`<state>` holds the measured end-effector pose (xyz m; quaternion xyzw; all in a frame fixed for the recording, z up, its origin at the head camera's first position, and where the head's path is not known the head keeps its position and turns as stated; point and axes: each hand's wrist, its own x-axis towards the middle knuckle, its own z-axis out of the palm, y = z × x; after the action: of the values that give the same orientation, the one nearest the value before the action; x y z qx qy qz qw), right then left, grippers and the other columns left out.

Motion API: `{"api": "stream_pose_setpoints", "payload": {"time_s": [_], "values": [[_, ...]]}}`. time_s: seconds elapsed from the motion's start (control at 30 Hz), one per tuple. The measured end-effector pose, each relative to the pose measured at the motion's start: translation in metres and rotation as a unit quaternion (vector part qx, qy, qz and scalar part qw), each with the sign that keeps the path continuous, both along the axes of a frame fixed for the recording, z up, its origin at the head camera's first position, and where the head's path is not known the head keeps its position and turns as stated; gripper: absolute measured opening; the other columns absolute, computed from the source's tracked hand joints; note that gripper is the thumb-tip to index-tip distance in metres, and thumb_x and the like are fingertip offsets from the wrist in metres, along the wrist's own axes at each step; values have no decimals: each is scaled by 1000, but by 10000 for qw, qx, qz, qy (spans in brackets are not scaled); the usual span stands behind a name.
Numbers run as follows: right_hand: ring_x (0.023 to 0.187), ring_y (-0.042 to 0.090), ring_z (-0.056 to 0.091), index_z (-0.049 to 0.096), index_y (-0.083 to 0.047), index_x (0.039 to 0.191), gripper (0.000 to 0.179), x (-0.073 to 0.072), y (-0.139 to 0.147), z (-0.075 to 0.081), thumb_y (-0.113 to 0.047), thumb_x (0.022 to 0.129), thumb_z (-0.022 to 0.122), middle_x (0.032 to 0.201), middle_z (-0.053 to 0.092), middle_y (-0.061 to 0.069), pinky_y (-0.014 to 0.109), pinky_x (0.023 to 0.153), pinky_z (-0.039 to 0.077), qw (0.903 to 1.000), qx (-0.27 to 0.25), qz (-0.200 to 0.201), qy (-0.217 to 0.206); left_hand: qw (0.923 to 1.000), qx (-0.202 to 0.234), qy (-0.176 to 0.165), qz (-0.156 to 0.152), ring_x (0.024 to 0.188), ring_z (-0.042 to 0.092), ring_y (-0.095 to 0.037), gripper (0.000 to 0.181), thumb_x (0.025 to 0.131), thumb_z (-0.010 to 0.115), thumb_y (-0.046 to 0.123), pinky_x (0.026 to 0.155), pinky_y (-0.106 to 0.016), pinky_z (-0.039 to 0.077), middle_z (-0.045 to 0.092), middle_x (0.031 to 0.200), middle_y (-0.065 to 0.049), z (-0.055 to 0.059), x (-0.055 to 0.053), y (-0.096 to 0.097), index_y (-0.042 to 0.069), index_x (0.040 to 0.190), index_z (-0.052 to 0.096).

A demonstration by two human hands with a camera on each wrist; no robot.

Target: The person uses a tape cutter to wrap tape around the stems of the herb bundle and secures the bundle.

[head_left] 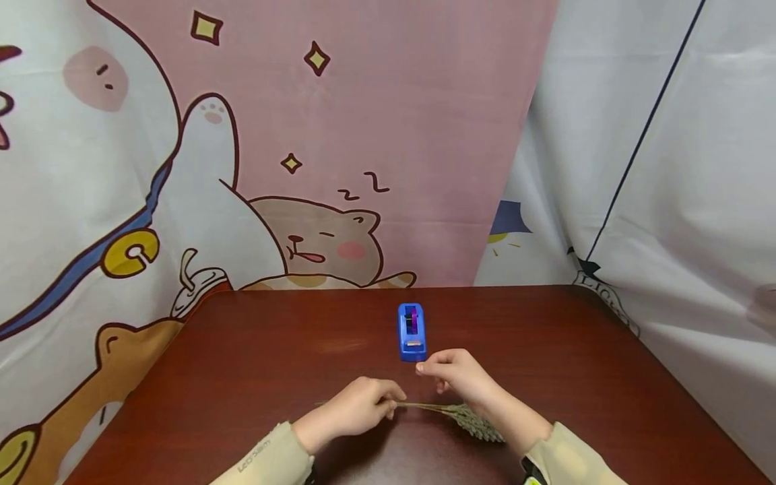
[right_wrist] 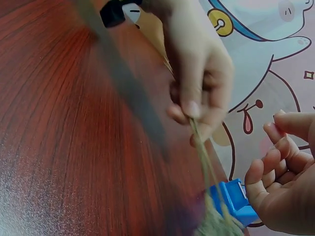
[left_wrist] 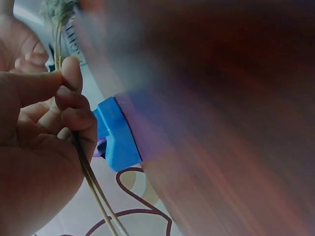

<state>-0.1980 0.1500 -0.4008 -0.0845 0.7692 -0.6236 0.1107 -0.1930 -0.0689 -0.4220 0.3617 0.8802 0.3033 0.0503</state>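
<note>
Head view: left hand (head_left: 359, 407), pinching dried stems (head_left: 426, 406); right hand (head_left: 459, 378), curled, hold unclear, near blue tape dispenser (head_left: 412, 351). Advisable: light pinch, stems bunched.

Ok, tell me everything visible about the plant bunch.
The plant bunch looks dried: a dense, grey-green, textured head on thin, straw-coloured stems, at least two. The left hand pinches the stems. In the head view it stretches crosswise over the table, head rightward; whether it touches the table is unclear.
</note>
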Motion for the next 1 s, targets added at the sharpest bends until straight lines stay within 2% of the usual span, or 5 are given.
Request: {"api": "stream_pose_setpoints", "payload": {"time_s": [0.13,0.33,0.5,0.77,1.0], "values": [[54,10,46,66,5,79,22,1,-1,-1,-15,87,69,71,59,-1,28,56,44,9998,-181,-8,-51,9982,389,-205,412,58,49,3,9,90,63,3,55,-19,41,65,66,10,1,-13,14,7,85,70],[52,10,46,64,15,91,28,6,-3,-8,-13,89,67,72,62,-3,25,54,44,9990,-449,42,28,9956,472,68,807,59,50,2,10,90,66,12,55,-22,40,62,64,14,0,-23,25,11,83,72],[50,10,46,64,15,94,30,14,-2,-19,-13,88,67,67,58,-1,25,52,43,9983,-550,-208,-61,9922,545,142,1115,59,52,1,10,91,67,19,56,-24,42,59,65,17,-2,-23,28,19,85,74],[48,10,44,64,14,92,30,28,-10,-41,-15,86,71,56,49,-3,25,51,43,9941,-766,-691,-347,9883,714,-239,1330,70,55,-4,10,88,68,19,64,-28,46,67,78,12,-4,-18,28,18,82,77],[47,8,40,65,15,97,26,34,-14,-56,-9,86,69,53,40,-3,24,50,43,9863,-1192,-1064,-410,9850,916,-519,1364,67,54,-3,7,85,71,17,62,-27,44,68,77,11,-3,-13,29,18,80,77]]}}
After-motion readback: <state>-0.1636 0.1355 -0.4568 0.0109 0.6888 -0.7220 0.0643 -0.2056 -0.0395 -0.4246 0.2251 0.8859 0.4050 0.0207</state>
